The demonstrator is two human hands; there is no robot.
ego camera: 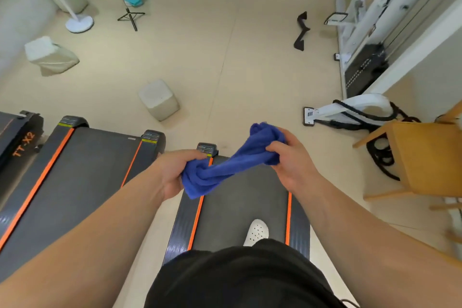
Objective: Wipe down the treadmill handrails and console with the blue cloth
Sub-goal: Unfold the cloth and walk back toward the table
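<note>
The blue cloth (232, 162) is bunched and twisted into a rope shape, stretched between both hands above the treadmill belt (237, 207). My left hand (172, 172) grips its lower left end. My right hand (290, 157) grips the upper right end, where the cloth balls up. The treadmill under me is dark grey with orange stripes; a white shoe (256, 231) stands on its belt. No handrail or console is in view.
A second treadmill (75, 170) lies to the left. A wooden chair (425, 157) stands at the right, beside white gym equipment with black cables (362, 112). A white cube stool (158, 99), a fan stand (78, 24) and a tripod (131, 16) stand on the beige floor ahead.
</note>
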